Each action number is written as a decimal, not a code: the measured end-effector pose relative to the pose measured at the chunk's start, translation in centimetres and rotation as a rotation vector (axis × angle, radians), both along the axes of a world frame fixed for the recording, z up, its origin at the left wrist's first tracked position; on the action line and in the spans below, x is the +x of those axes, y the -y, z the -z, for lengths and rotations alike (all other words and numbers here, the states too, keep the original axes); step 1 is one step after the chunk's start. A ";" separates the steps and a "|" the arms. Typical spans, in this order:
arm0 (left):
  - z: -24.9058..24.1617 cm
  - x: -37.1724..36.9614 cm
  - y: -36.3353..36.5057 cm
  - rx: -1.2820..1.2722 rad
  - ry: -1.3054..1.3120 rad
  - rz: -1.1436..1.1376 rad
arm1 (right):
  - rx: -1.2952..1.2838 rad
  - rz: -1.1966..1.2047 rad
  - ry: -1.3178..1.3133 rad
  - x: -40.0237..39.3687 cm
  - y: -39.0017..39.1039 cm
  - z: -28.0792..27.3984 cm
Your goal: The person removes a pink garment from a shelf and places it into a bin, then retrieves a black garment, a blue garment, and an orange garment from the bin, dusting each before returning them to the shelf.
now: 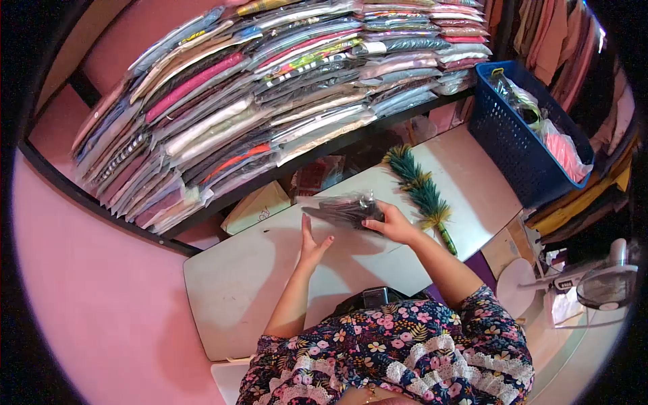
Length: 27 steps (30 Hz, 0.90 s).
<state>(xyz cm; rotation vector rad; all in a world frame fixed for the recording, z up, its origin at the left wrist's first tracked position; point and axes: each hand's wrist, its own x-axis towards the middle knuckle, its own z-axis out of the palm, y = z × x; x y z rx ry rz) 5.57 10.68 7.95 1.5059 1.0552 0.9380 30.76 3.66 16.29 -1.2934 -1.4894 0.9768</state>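
Observation:
A dark folded garment in a clear plastic bag (341,210) is tilted over the white table (223,290). My right hand (393,224) grips its right end, thumb on top of the crinkled plastic. Beside the bag's left end is my left hand (313,248), fingers stretched up and thumb spread apart. Just right of my right hand, a green and yellow feather duster (418,189) lies across the table.
Stacks of bagged folded clothes (270,88) fill the shelf behind the table. A blue perforated basket (503,128) with bagged items stands at the back right. A small white fan (601,287) is at the right, and hanging clothes (543,34) are beyond the basket.

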 end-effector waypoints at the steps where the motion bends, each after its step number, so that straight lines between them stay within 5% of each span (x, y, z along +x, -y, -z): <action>1: -1.0 0.5 -0.1 0.069 -0.038 0.035 | -0.140 -0.137 -0.265 0.8 0.3 -1.3; 2: -2.5 -0.6 -0.8 -0.188 0.031 0.222 | -0.156 -0.194 -0.360 0.4 0.7 -3.3; 5: -2.9 2.5 1.1 -0.154 0.314 0.145 | -0.326 -0.274 -0.608 4.0 1.3 -4.1; 7: -3.7 4.7 2.5 -0.230 0.299 0.133 | -0.366 -0.323 -0.634 6.8 1.3 -4.5; 9: -6.4 5.9 3.8 -0.482 0.569 0.223 | -0.424 -0.338 -0.662 7.8 1.5 -6.8; 15: -8.4 16.7 6.3 -0.544 0.756 0.232 | -0.386 -0.282 -0.683 17.3 0.3 -9.1; 16: -12.3 16.3 7.0 -0.657 0.737 0.158 | -0.506 -0.266 -0.742 17.0 -0.7 -11.9; 22: -12.8 18.8 7.8 -0.644 0.871 0.133 | -0.300 -0.395 -0.456 19.0 -0.2 -15.3; 23: -16.2 17.6 7.7 -0.759 0.856 0.068 | -0.404 -0.393 -0.529 18.3 -1.9 -16.3; 25: -16.7 17.4 7.8 -0.778 0.864 0.076 | -0.095 -0.443 -0.330 18.2 -2.4 -15.5; 27: -17.0 17.6 7.3 -0.735 0.816 0.064 | -0.244 -0.413 -0.427 18.4 -2.5 -15.9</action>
